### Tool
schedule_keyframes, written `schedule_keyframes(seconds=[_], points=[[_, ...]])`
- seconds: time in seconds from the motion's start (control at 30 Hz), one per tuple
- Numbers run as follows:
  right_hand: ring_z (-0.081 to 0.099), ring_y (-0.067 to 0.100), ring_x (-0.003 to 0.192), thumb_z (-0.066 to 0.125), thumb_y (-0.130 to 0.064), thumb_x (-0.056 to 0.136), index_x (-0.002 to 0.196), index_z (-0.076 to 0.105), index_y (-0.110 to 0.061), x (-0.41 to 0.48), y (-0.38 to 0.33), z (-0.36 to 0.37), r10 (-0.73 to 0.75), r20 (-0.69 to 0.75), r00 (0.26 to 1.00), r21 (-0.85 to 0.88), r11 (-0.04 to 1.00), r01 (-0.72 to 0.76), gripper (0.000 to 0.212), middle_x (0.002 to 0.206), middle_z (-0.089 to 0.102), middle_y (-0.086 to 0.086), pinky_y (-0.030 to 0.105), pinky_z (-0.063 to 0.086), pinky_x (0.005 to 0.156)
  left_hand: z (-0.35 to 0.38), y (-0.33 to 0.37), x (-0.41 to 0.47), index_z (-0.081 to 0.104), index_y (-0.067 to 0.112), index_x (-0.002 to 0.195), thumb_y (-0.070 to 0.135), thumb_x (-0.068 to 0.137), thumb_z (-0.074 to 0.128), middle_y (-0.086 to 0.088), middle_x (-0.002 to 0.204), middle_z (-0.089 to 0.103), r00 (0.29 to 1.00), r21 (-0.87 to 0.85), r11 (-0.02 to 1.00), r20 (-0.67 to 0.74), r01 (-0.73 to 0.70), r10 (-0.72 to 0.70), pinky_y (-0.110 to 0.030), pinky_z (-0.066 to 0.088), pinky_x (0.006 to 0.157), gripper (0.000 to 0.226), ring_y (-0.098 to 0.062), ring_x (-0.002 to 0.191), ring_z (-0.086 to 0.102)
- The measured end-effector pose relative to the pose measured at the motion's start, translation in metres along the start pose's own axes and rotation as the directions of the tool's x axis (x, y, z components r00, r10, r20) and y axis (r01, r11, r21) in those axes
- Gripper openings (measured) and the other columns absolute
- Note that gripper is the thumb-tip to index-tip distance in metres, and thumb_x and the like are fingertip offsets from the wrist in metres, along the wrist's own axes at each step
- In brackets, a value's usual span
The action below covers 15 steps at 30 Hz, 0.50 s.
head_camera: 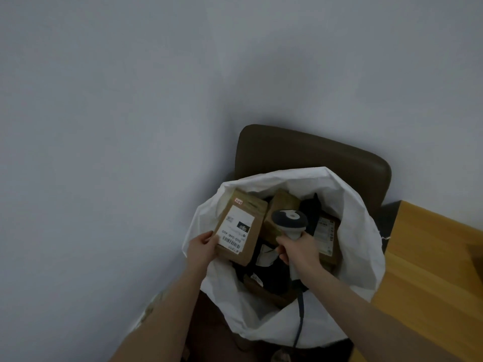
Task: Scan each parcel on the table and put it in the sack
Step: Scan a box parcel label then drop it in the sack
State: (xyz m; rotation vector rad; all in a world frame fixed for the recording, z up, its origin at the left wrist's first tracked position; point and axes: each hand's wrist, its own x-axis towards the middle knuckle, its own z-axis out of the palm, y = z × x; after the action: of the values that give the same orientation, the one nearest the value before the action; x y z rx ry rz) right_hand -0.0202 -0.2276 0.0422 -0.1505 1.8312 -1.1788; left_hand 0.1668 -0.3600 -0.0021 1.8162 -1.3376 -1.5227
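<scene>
Head camera looks down, close over sack.

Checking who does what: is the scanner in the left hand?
No, the right hand grips the scanner, while the left hand holds a labelled cardboard parcel over the open sack.

Parcel, scanner over sack

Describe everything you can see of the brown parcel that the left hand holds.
The parcel is a flat, closed brown cardboard box. A white label with a barcode and a black patch covers much of its upper face; a small red sticker sits near its far end. It is held tilted at the mouth of the open white sack. The left hand grips its near left corner.
</scene>
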Motion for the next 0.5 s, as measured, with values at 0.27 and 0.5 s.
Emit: schedule_keyframes(seconds=[0.27, 0.5], points=[[0.058, 0.010, 0.045, 0.069, -0.013, 0.082, 0.086, 0.066, -0.005, 0.025, 0.000, 0.035, 0.032, -0.018, 0.999, -0.068, 0.997, -0.033, 0.009, 0.058, 0.068, 0.003, 0.025, 0.045, 0.049, 0.026, -0.007, 0.033, 0.023, 0.032, 0.148, 0.018, 0.089, 0.054, -0.006, 0.135, 0.047, 0.957, 0.818, 0.519, 0.127, -0.249, 0.259, -0.043, 0.046, 0.084, 0.069, -0.026, 0.115, 0.051], [0.058, 0.014, 0.049, 0.068, -0.010, 0.086, 0.082, 0.063, -0.008, 0.032, 0.001, 0.033, 0.065, -0.026, 0.998, 0.038, 0.997, -0.064, 0.006, 0.061, 0.067, 0.006, 0.026, 0.048, 0.050, 0.042, -0.006, 0.061, 0.028, 0.023, 0.144, 0.023, 0.093, 0.053, -0.002, 0.153, 0.020, 0.941, 0.910, 0.250, 0.299, -0.331, 0.155, -0.046, 0.036, 0.101, 0.057, -0.029, 0.135, 0.027]])
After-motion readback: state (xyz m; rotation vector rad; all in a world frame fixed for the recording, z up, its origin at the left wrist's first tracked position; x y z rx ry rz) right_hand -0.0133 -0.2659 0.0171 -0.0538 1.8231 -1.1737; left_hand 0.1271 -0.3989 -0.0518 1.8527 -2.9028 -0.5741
